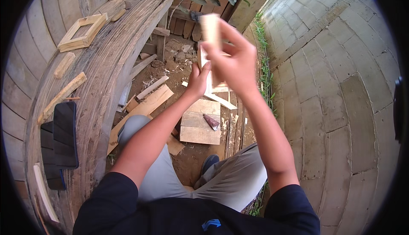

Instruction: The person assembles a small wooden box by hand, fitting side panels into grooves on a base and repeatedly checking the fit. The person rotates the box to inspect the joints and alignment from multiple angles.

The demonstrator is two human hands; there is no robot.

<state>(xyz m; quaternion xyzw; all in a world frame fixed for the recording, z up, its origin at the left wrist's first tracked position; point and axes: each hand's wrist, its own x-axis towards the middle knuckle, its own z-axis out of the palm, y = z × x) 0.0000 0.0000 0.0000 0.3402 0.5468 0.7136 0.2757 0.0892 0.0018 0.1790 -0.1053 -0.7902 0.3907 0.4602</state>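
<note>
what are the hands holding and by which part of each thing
The right hand holds a blurred, pale wooden block by its lower end; the left hand's grip is on a partly hidden, pale wooden piece, by its left edge.

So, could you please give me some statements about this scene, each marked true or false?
1. The right hand holds a light wooden piece. True.
2. The left hand is empty. False: the left hand holds wood too.
3. Wood shavings lie on the ground. True.
4. The rectangular frame lies on the ground. False: the frame lies on the bench.
5. A black phone-like device lies on the bench. True.
</note>
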